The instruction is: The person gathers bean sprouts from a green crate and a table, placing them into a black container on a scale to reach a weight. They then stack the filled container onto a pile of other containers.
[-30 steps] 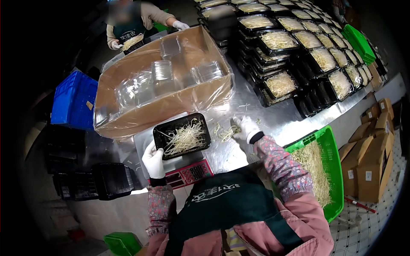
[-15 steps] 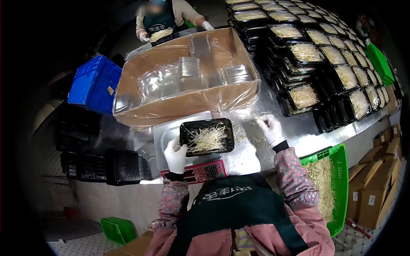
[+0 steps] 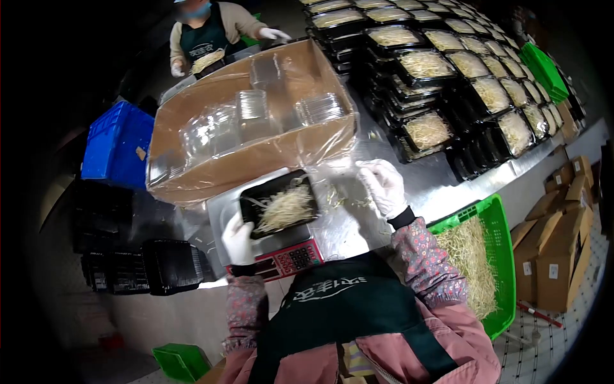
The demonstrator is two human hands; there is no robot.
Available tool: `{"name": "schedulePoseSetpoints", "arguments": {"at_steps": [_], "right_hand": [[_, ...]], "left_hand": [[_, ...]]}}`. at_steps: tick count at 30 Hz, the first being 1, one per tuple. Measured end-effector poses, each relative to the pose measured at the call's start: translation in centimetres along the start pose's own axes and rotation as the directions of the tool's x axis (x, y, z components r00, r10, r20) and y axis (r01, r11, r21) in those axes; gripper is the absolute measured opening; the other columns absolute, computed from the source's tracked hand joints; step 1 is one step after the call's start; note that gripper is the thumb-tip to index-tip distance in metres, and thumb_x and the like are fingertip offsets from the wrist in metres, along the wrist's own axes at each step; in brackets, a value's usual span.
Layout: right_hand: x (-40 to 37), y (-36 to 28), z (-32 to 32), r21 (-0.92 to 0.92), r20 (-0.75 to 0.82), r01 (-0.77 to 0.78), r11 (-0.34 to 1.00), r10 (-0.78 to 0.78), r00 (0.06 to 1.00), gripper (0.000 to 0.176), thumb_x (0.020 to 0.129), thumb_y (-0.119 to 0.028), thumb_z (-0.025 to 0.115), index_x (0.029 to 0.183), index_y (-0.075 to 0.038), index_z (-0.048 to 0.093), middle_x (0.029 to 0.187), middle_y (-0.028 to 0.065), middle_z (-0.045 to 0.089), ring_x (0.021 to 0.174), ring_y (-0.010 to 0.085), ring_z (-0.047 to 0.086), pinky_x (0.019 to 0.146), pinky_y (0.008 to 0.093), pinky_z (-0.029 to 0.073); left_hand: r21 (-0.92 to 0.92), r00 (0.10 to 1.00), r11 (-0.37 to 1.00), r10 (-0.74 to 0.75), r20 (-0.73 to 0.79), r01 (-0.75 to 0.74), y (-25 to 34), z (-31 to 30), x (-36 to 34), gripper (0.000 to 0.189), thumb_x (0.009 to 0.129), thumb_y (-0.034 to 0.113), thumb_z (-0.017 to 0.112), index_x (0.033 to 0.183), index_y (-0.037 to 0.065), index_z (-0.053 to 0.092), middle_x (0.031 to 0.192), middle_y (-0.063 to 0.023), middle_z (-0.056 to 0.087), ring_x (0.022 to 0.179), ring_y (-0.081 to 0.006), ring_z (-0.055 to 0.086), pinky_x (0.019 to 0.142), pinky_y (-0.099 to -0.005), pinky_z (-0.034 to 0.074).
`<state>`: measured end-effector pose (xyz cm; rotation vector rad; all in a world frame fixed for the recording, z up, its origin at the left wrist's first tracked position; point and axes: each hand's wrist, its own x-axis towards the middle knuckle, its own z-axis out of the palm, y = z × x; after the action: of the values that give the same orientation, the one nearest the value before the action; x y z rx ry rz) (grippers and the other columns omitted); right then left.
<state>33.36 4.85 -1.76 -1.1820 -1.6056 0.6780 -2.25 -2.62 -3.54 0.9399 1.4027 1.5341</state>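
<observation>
A black tray of bean sprouts (image 3: 284,208) is over the red-fronted scale (image 3: 294,258). My left hand (image 3: 238,241), in a white glove, grips the tray's left edge. To the right of the tray, my right hand (image 3: 382,185), also gloved, is above the metal table. Its fingers point up and to the left and lie close together; whether anything small is between them is too unclear to see. Loose sprouts (image 3: 336,196) are scattered on the metal between the tray and that hand.
Beyond the scale stands a cardboard box (image 3: 256,146) of clear lids. Filled trays (image 3: 427,131) are stacked at the right. A green crate (image 3: 505,269) holds sprouts. Empty black trays (image 3: 169,265) and a blue crate (image 3: 115,144) are at left. A co-worker (image 3: 208,32) stands across the table.
The view has shifted, so the table and box appear farther left. My right hand's fingers have changed pose and reach up and left. The tray looks tilted, with my left hand still at its edge.
</observation>
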Motion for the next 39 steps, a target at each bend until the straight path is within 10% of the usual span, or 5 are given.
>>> {"name": "schedulePoseSetpoints", "arguments": {"at_steps": [8,15,28,34,39], "right_hand": [[-13.2,15.9,1.1,-0.763,-0.304,-0.462,0.452,0.38,0.874,0.088,0.09,-0.049,0.056,0.15,0.005,0.021,0.154,0.031,0.023,0.145,0.0466,0.015,0.119,0.0506,0.014],[-7.9,14.0,7.6,-0.457,0.201,-0.074,0.886,0.184,0.962,0.084,0.091,-0.045,0.057,0.153,-0.002,0.021,0.156,0.0252,0.023,0.147,0.0414,0.015,0.119,0.0492,0.014],[7.3,24.7,5.4,-0.768,-0.007,-0.123,0.629,0.183,0.983,0.072,0.097,-0.048,0.047,0.146,0.002,0.035,0.153,0.0233,0.031,0.144,0.0383,0.024,0.118,0.0471,0.02],[-3.3,16.5,6.7,-0.223,0.549,0.256,0.941,-0.096,0.83,0.067,0.088,-0.028,0.067,0.146,-0.006,0.04,0.148,0.0212,0.041,0.14,0.0405,0.034,0.117,0.0464,0.025],[3.4,15.5,8.6,-0.192,0.454,0.397,0.898,-0.277,0.847,0.047,0.087,-0.026,0.067,0.129,-0.008,0.058,0.135,0.0156,0.055,0.128,0.0359,0.048,0.112,0.0475,0.032]], "left_hand": [[0.067,0.946,0.977,-0.175,-0.272,0.2,-2.1,-9.5,-1.0,0.038,0.093,0.008,0.057,0.131,0.002,0.058,0.106,-0.0083,0.069,0.075,-0.0129,0.068,0.053,-0.0241,0.053],[0.223,0.858,0.948,-0.089,-0.506,0.229,0.1,-10.5,-3.5,0.045,0.098,0.029,0.059,0.138,0.008,0.052,0.123,-0.006,0.062,0.09,-0.011,0.06,0.064,-0.022,0.05],[0.324,0.701,0.905,0.043,-0.712,0.275,5.1,-14.4,-17.3,0.042,0.101,0.034,0.052,0.132,0.007,0.058,0.121,-0.0061,0.063,0.086,-0.0113,0.06,0.074,-0.0258,0.049],[0.155,0.577,0.938,-0.055,-0.815,0.309,2.2,-17.9,-23.6,0.039,0.1,0.034,0.055,0.129,0.008,0.06,0.116,-0.0036,0.065,0.083,-0.01,0.062,0.068,-0.024,0.049],[0.196,0.627,0.932,-0.042,-0.778,0.305,3.0,-15.3,-20.6,0.039,0.101,0.033,0.054,0.128,0.006,0.06,0.112,-0.004,0.066,0.081,-0.01,0.063,0.067,-0.0233,0.051]]}}
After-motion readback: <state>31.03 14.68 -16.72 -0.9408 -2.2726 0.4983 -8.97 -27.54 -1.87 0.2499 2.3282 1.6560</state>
